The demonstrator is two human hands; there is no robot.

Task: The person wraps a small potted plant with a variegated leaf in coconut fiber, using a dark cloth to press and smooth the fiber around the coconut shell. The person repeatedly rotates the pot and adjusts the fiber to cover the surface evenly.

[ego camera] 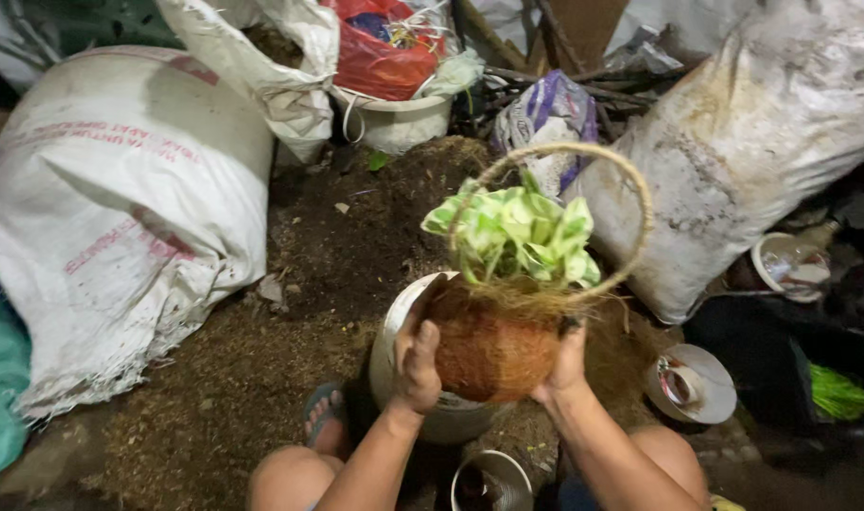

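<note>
- Down low, my left hand (417, 364) and right hand (566, 361) clasped the coconut-husk pot (488, 350) from either side, above the pale bucket (403, 331).
- In it, a variegated green plant (517, 235) stood under the looped rope handle (630, 180).
- Beyond lay the soil heap (356, 218).
- Farther off, white sacks (120, 199) flanked a white tub (399, 121).

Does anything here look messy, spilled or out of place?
Yes. Loose brown soil lies heaped on the ground between the white sacks. Both hands, left and right, cradle a coconut-husk pot whose fibres fray at the rim, above a tilted white pot.
</note>
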